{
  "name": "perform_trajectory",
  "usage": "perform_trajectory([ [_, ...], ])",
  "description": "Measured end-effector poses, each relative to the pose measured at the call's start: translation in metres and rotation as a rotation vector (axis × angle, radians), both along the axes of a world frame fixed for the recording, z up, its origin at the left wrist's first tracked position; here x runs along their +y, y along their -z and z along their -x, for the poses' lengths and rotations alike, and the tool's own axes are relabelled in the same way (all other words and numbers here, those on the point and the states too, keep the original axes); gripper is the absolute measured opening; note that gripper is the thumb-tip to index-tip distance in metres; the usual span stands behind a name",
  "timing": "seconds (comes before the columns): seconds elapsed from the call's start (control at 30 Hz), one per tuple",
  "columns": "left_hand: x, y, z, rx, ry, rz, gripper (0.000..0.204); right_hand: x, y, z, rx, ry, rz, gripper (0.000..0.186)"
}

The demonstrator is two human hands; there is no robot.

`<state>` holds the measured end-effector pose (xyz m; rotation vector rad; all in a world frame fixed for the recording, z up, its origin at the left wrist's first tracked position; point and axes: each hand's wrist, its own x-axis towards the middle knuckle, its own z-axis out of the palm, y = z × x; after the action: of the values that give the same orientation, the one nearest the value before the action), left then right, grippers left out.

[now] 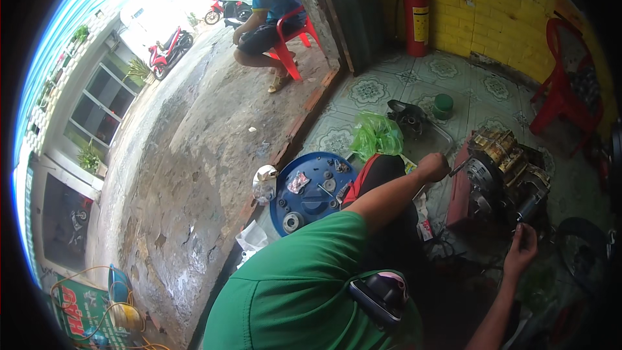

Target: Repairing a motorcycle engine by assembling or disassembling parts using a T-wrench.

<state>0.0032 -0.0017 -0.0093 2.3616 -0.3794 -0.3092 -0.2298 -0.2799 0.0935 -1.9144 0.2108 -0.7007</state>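
Note:
My left hand (pixel 433 168) is closed in a fist round a thin metal hand tool (pixel 459 166), whose far end reaches the side of an engine (pixel 506 159). The engine is greasy, with gold-brown casing and a round grey part facing my left hand. It sits beside a red box-like block (pixel 457 185). My right hand (pixel 520 249) is lower, with thumb and fingers pinched together near the end of a silver cylinder (pixel 532 202) at the engine's near side. What those fingers hold is too small to make out.
A blue round tray (pixel 311 205) holds several metal parts. Behind it lie a green plastic bag (pixel 377 135), a dark part (pixel 408 115) and a green tin (pixel 442 107). A fire extinguisher (pixel 416 19) and red chair (pixel 562 100) stand by the yellow wall. Outside, a person (pixel 275 6) sits.

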Motion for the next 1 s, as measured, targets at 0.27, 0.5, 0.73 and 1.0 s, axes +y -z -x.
perform_trajectory([
  [0.27, -0.002, 0.004, -0.002, 0.008, -0.044, -0.094, 0.031, 0.002, 0.001, -0.001, 0.0, 0.005, 0.001, 0.013],
  [0.5, 0.003, -0.009, 0.006, -0.011, -0.036, -0.136, 0.053, -0.003, 0.005, 0.0, 0.045, -0.005, 0.029, 0.013],
  [0.73, 0.011, 0.031, -0.023, -0.16, 0.083, -0.408, 0.03, -0.009, 0.02, -0.006, -0.047, 0.066, 0.214, 0.015],
  [1.0, 0.005, 0.018, -0.015, -0.25, -0.072, 0.026, 0.033, -0.018, -0.017, 0.007, -0.338, 0.237, -0.126, 0.013],
])
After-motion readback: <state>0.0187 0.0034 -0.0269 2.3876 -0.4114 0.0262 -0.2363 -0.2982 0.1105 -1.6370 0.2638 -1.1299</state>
